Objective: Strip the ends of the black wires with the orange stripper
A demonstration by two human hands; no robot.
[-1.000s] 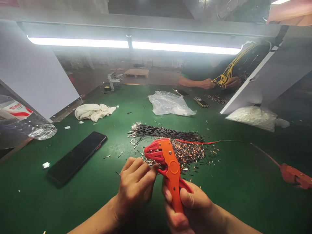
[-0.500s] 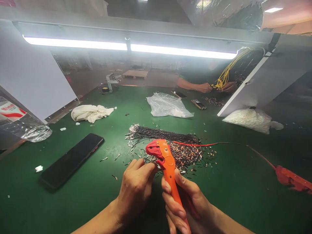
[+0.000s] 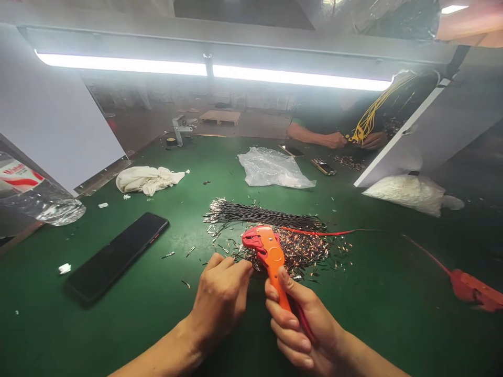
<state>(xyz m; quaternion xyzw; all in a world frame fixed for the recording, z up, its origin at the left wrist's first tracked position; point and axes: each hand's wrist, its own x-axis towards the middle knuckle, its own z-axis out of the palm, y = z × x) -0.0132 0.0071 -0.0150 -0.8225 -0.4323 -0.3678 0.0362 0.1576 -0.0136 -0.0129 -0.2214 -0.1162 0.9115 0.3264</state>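
My right hand is wrapped round the handles of an orange and red wire stripper, whose head points away from me over a pile of stripped wire scraps. My left hand is closed in a pinch right beside the tool's jaw, holding something thin that I cannot make out. A bundle of thin dark wires lies just behind the pile on the green table.
A black phone lies at the left, a white cloth and a plastic bottle beyond it. A clear bag, a white-filled bag and a red tool lie right. Another person's hands hold yellow wires.
My right hand has squeezed the stripper handles together and the tool's head has dropped lower toward the scrap pile. My left hand stayed pinched at the jaw.
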